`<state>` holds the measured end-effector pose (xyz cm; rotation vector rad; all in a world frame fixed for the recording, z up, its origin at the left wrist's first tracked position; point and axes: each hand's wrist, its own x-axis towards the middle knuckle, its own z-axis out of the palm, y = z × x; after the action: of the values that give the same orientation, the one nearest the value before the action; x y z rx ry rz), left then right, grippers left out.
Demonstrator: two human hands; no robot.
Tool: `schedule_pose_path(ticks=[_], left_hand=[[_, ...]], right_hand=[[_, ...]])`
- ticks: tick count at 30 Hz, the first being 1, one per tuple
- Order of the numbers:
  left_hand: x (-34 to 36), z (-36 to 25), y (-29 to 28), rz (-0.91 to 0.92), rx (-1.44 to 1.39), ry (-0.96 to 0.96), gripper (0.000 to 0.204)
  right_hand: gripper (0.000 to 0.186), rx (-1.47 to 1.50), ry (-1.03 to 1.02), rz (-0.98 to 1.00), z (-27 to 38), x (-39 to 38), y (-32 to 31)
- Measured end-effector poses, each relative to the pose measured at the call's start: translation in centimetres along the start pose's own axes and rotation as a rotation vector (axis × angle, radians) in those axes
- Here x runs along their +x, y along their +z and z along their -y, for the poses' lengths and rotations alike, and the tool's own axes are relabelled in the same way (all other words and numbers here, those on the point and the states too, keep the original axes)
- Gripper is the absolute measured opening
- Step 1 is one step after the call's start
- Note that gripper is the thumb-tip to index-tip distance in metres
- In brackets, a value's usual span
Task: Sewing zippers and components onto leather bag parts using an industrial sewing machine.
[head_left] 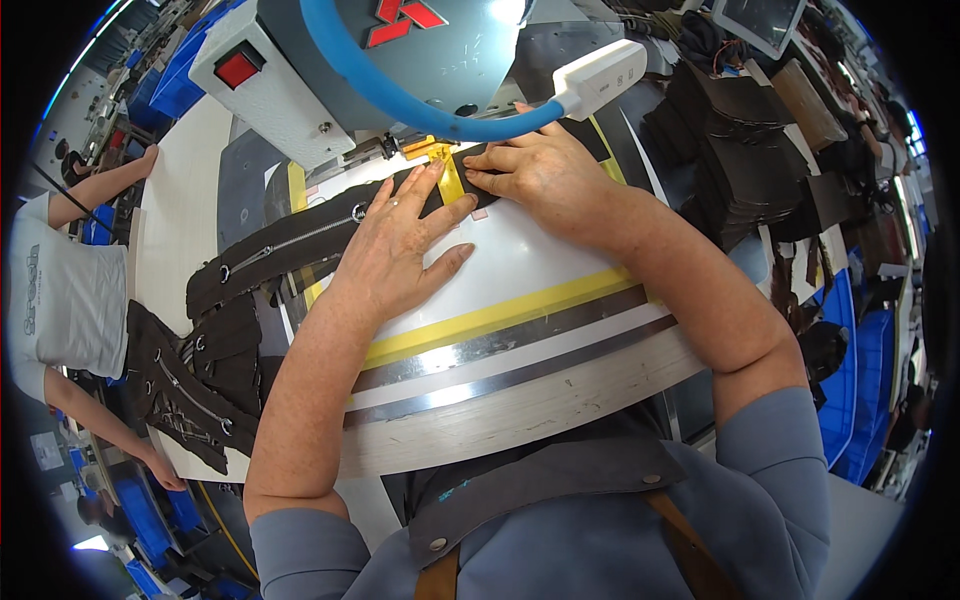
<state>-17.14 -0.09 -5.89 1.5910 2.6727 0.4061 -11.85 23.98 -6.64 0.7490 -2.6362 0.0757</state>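
Note:
A long dark fabric strip with a metal zipper and rings [290,238] runs from the left up to the machine head. My left hand [395,235] lies on its end, fingers stretched out and thumb apart. Beside the yellow guide piece [448,180], my right hand [545,175] presses its fingertips on a dark fabric piece [587,138], thumb and index close together. Both hands are just in front of the machine [400,75], grey with a white side box. The machine's working point is hidden behind the blue hose and my fingers.
A blue hose [345,70] with a white connector [600,80] arcs over my hands. Yellow tape [500,312] crosses the white work plate. More zippered dark pieces [190,375] lie at left near another person [70,300]. Dark panels [740,150] are stacked at right, above blue bins [865,380].

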Motion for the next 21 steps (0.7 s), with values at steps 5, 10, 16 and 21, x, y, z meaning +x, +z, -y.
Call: schedule_pose_path(ticks=[5,10,16,21], left_hand=[[0.26,-0.09,0.35,-0.012,0.008,0.010,0.048],[0.28,0.01,0.52,-0.044,0.009,0.026,0.048],[0.78,0.30,0.34,-0.028,0.024,0.020,0.048],[0.65,0.21,0.40,-0.030,0.018,0.033,0.049]], right_hand=[[0.035,0.029,0.047,0.043,-0.36,-0.22,-0.11],[0.034,0.037,0.036,0.046,-0.45,-0.17,0.01],[0.035,-0.023,0.044,0.028,-0.46,0.10,0.26],[0.033,-0.056,0.020,0.020,-0.62,0.05,0.67]])
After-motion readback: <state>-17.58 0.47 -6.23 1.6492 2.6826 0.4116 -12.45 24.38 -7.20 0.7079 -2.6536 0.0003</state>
